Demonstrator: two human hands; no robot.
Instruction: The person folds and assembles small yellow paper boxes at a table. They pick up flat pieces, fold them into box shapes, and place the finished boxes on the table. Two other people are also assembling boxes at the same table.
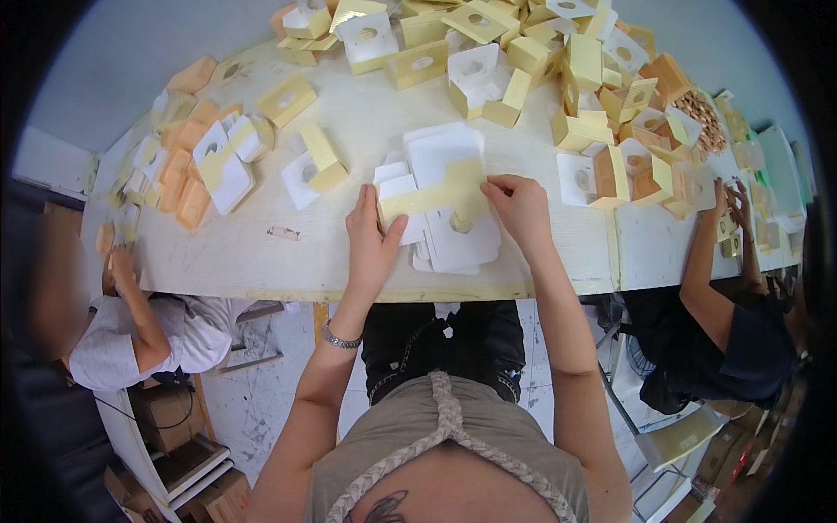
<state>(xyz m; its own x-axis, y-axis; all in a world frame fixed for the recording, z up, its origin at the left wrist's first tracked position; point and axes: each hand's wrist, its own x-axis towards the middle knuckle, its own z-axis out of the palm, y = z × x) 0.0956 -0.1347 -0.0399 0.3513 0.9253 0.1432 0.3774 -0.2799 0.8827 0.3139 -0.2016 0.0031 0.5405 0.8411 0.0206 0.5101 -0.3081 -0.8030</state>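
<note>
With the left hand (375, 244) holding one edge and the right hand (521, 209) pinching the other, the card blank (436, 202), mid-bench (240, 259) before the person, could crease crookedly if pulled unevenly.

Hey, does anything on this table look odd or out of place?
Yes: a small pale scrap lies on the table, left of the left hand. It looks stray, unlike the folded boxes.
</note>
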